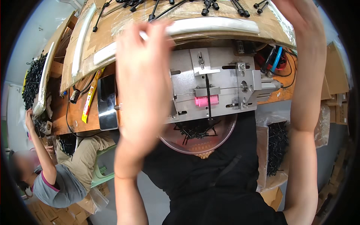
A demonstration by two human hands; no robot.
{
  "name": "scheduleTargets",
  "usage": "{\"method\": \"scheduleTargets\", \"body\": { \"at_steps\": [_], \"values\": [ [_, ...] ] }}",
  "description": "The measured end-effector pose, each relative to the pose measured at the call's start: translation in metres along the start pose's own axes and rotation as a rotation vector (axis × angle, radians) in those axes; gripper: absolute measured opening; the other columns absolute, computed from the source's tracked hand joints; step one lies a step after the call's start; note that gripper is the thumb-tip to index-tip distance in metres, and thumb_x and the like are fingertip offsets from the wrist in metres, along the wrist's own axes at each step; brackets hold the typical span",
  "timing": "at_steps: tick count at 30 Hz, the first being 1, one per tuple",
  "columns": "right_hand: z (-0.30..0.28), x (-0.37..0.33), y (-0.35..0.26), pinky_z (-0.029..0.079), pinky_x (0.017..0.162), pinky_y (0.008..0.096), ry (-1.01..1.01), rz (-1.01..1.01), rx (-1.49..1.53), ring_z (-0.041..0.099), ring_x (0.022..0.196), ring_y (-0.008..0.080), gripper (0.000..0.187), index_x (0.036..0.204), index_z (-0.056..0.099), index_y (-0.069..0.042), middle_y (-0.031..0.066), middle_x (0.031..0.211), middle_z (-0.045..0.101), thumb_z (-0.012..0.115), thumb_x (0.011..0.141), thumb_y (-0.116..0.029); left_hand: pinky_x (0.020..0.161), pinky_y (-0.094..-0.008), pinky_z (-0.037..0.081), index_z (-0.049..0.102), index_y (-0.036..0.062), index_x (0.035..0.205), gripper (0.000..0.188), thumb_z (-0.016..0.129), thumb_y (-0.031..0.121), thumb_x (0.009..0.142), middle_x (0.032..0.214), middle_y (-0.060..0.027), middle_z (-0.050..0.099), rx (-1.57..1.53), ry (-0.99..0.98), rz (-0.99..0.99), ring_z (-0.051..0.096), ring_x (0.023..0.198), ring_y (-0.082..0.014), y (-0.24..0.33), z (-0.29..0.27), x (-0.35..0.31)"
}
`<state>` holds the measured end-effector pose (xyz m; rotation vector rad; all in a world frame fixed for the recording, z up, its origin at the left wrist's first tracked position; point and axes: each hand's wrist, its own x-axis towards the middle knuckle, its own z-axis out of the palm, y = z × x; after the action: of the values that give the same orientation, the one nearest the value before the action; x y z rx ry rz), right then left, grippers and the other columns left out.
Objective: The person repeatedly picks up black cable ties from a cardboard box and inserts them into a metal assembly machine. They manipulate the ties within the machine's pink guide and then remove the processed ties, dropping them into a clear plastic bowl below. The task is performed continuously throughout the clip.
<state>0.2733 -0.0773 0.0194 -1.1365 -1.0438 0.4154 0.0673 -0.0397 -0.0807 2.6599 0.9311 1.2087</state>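
Note:
My left hand point(144, 71), smeared by motion, is raised over the left part of a silver metal fixture point(185, 80). Its blurred fingers are near the edge of the cardboard board, and what they hold, if anything, does not show. My right hand point(300, 17) reaches to the far right corner of the board, its fingertips cut off by the picture's upper edge. On the fixture lies a thin black rod point(208, 93), running from a far bracket toward me. A pink cylinder point(207, 101) sits beside and partly under that rod.
Several black rods with thick ends point(205, 11) lie on the cardboard board point(142, 45). Below the fixture, a clear bowl point(228, 137) holds black pieces. A phone point(107, 103) and yellow packet point(92, 95) are left. At far left sits a co-worker point(62, 187); a bag-lined box point(262, 157) stands right.

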Motion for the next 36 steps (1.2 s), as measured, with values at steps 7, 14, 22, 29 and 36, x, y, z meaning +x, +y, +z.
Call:
{"method": "scheduleTargets", "body": {
  "at_steps": [7, 14, 22, 29, 36],
  "values": [
    [-0.032, -0.155, 0.026, 0.052, 0.06, 0.0254, -0.26, -0.355, -0.513, 0.066, 0.07, 0.0151, 0.032, 0.112, 0.064, 0.003, 0.013, 0.09, 0.071, 0.07, 0.08, 0.002, 0.075, -0.0329, 0.051, 0.068, 0.0019, 0.096, 0.013, 0.063, 0.011, 0.088, 0.086, -0.0137, 0.065, 0.034, -0.425, -0.108, 0.064, 0.081, -0.0229, -0.027, -0.02, 0.061],
    [-0.014, -0.241, 0.083, 0.05, 0.057, 0.0304, -0.295, -0.322, -0.704, 0.063, 0.06, 0.0199, 0.061, 0.13, 0.056, 0.008, 0.0124, 0.084, 0.069, 0.076, 0.072, 0.004, 0.067, -0.029, 0.052, 0.07, 0.0001, 0.098, 0.014, 0.067, 0.009, 0.087, 0.077, -0.0087, 0.067, 0.083, -0.478, 0.0, 0.063, 0.071, -0.0143, 0.004, -0.044, 0.067],
    [-0.005, -0.238, 0.098, 0.05, 0.056, 0.0297, -0.324, -0.265, -0.785, 0.064, 0.061, 0.0178, 0.062, 0.132, 0.056, 0.004, 0.0089, 0.078, 0.067, 0.076, 0.074, -0.002, 0.073, -0.0299, 0.049, 0.06, 0.0031, 0.123, 0.038, 0.067, 0.0, 0.086, 0.09, -0.0087, 0.06, -0.117, -0.295, -0.063, 0.057, 0.076, -0.0167, -0.003, -0.058, 0.029],
    [-0.053, -0.143, 0.051, 0.054, 0.067, 0.0258, -0.2, -0.572, -0.986, 0.069, 0.079, 0.0162, 0.027, 0.11, 0.069, 0.003, 0.0132, 0.101, 0.073, 0.063, 0.084, 0.008, 0.075, -0.0347, 0.047, 0.046, 0.0011, 0.145, 0.088, 0.074, -0.014, 0.063, 0.095, -0.0091, 0.054, -0.098, -0.226, 0.022, 0.052, 0.085, -0.0233, 0.031, -0.03, -0.084],
    [-0.106, 0.012, 0.043, 0.048, 0.061, 0.0296, -0.548, -0.686, -1.421, 0.063, 0.069, 0.015, 0.009, 0.095, 0.069, -0.001, 0.0113, 0.078, 0.068, 0.063, 0.09, -0.005, 0.075, -0.0323, 0.046, 0.044, -0.0082, 0.139, 0.068, 0.061, -0.002, 0.074, 0.094, -0.0085, 0.05, 0.097, -0.363, 0.028, 0.05, 0.08, -0.0214, 0.067, 0.019, -0.124]
  ]
}}
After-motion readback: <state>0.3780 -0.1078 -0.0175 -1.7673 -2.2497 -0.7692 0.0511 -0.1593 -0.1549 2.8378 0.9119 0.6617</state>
